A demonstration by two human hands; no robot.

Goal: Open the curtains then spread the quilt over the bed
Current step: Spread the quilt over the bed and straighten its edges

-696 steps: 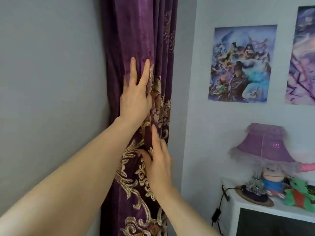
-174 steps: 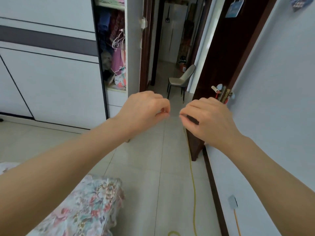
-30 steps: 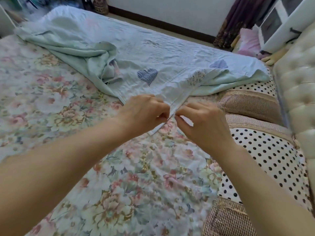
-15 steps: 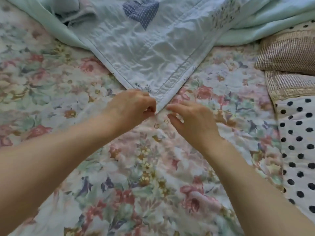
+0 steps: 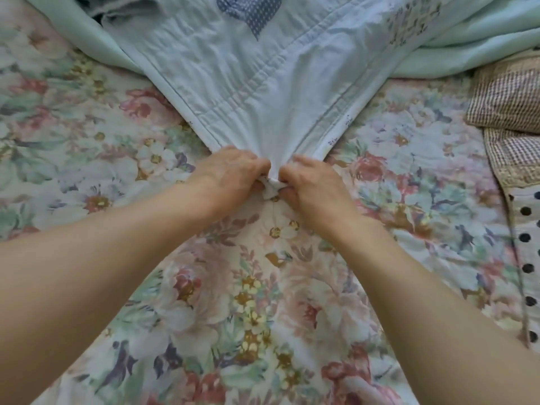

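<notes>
A pale blue quilt (image 5: 263, 83) with a blue dotted heart patch lies across the top of the view, one corner pointing toward me over the floral bed sheet (image 5: 263, 302). My left hand (image 5: 230, 171) and my right hand (image 5: 312, 182) are side by side, both shut on that quilt corner, which is bunched between the fingers. The cloth fans out taut from the grip. The curtains are out of view.
A mint green layer of the quilt (image 5: 467, 45) is rumpled at the upper right. A brown checked pillow (image 5: 508, 103) and a white pillow with black dots (image 5: 529, 258) lie along the right edge of the bed.
Both hands have closed on the quilt corner and bunched it. The corner sits closer to me and the cloth is pulled taut. My view has tilted further down.
</notes>
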